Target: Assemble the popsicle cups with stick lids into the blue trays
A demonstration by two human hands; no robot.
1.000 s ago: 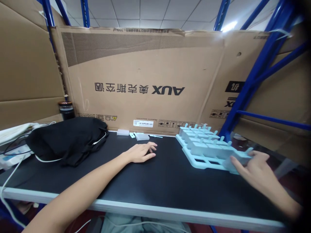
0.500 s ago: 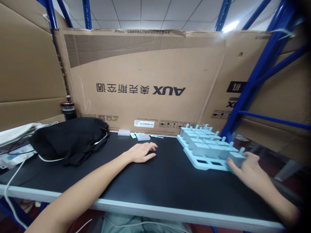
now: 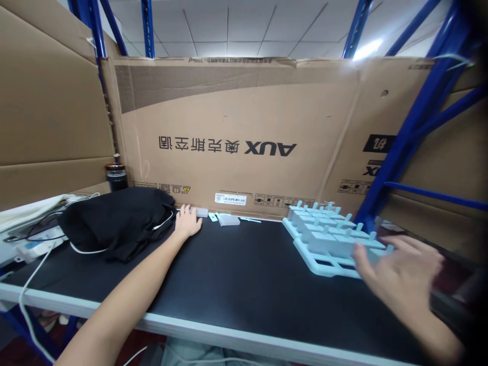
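Note:
My left hand (image 3: 187, 222) lies palm down at the back of the black table with its fingers spread. It is beside a small translucent box (image 3: 202, 212), and whether it touches the box I cannot tell. To the right stands a light blue tray (image 3: 325, 269) filled with several ice-pop moulds (image 3: 322, 241), their stick handles pointing up. My right hand (image 3: 400, 269), blurred by motion, is open at the tray's near right corner, its fingers apart and partly hiding the mould there. Empty slots show along the tray's front edge.
A second translucent box (image 3: 229, 219), a small light blue piece (image 3: 212, 217) and thin light blue sticks (image 3: 250, 219) lie along the back edge. Black cloth (image 3: 118, 221) and a white cable (image 3: 23, 300) are at left. Cardboard (image 3: 229, 117) and blue posts (image 3: 415, 122) enclose the table (image 3: 244, 284).
My left hand has moved left and back, from mid-table to the translucent box. My right hand has come away from the corner mould, lifting its fingers. The view has shifted slightly.

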